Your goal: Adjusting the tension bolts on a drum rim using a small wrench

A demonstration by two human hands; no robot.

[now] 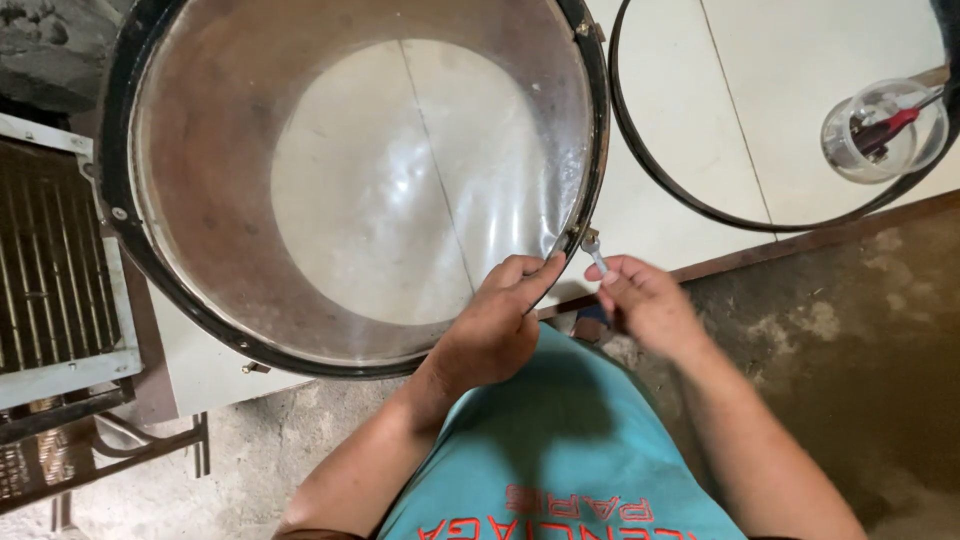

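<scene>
Left hand (500, 320) steadies drum (360, 180); right hand (645, 300) pinches small wrench (594, 250) — at rim.

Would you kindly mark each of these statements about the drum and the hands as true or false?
1. The right hand holds a small metal wrench at the drum's rim. True.
2. The left hand rests on the loose black hoop. False: it touches the edge of the drum, by a metal lug; the loose hoop lies apart, to the right.
3. The drum has a clear skin through which the pale table shows. True.
4. The clear cup stands inside the drum. False: it stands on the table within the loose hoop.
5. The cup is empty. False: a red-handled tool sits in it.
</scene>
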